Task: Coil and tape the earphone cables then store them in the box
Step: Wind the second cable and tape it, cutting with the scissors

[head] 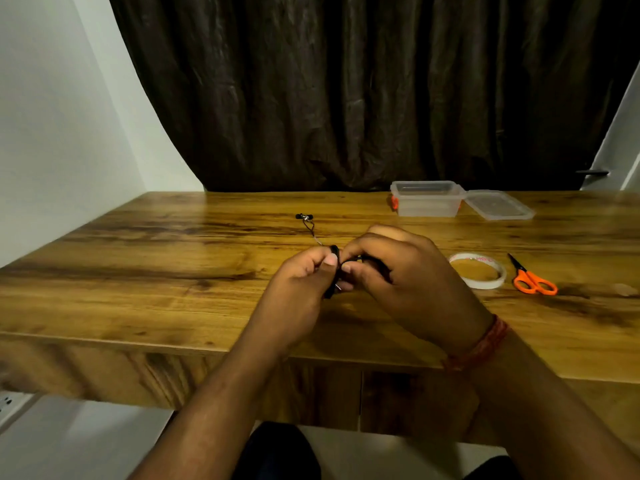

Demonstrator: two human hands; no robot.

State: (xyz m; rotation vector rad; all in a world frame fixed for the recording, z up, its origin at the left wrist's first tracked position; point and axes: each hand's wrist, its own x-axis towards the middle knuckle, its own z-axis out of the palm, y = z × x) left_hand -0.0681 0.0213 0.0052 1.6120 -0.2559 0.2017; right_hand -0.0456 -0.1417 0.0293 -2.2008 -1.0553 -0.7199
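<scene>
A black earphone cable (335,252) is wound into a small coil between both hands above the middle of the wooden table (173,271). My left hand (304,282) pinches the coil's left side, and my right hand (398,271) closes over its right side. The loose end runs away from me to the two earbuds (304,216) lying on the table. A roll of white tape (479,270) lies to the right of my right hand. The clear plastic box (427,199) stands open at the back right.
The box's clear lid (498,204) lies flat beside it on the right. Orange-handled scissors (531,280) rest right of the tape. A dark curtain (346,81) hangs behind the table, and a white wall (52,133) is on the left.
</scene>
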